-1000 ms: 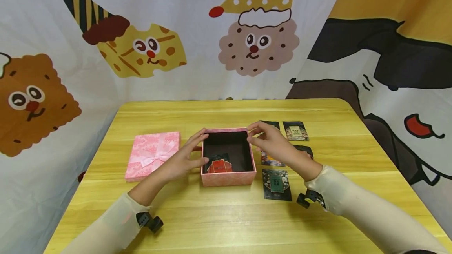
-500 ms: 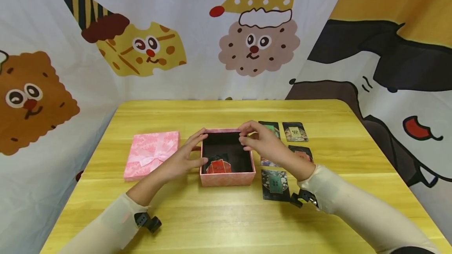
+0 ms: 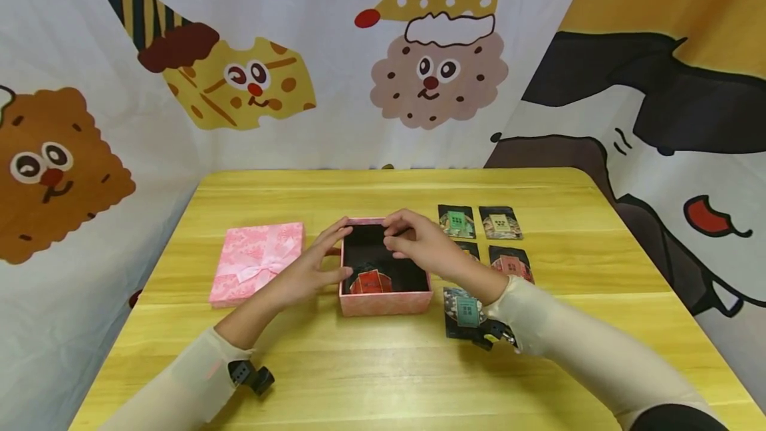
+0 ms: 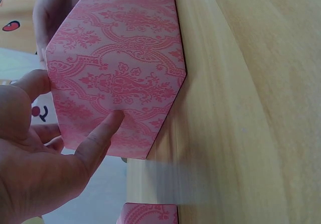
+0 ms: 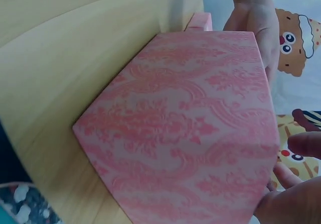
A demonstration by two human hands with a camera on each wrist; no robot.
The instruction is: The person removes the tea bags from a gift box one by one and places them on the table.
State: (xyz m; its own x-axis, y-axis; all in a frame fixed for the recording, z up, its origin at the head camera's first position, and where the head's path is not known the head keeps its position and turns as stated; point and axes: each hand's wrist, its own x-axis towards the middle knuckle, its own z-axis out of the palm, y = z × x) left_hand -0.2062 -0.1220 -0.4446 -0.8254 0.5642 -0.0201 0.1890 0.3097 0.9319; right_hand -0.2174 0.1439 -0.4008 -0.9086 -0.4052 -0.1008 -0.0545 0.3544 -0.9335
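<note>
A pink patterned box point(image 3: 385, 304), lidless and dark inside, stands mid-table. A packet with a red label point(image 3: 370, 281) lies in its near left part. My left hand point(image 3: 302, 275) grips the box's left side; the thumb lies over the rim, and the left wrist view shows another finger point(image 4: 103, 133) on the outer wall. My right hand point(image 3: 427, 248) hovers over the box's right half, fingers bent and thumb close to them. I cannot tell whether its fingertips hold anything. In the right wrist view its thumb point(image 5: 303, 144) shows beyond the rim.
A pink lid with a ribbon bow point(image 3: 260, 265) lies left of the box. To the right, several dark packets lie in rows, among them a green-labelled one point(image 3: 457, 221), a cream-labelled one point(image 3: 500, 223) and a red-labelled one point(image 3: 510, 263). A printed cloth point(image 3: 335, 145) hangs behind the table.
My right hand has moved left from the box's right rim to above its inside, uncovering the green-labelled packet. The box interior looks darker. My left hand and the box have stayed put.
</note>
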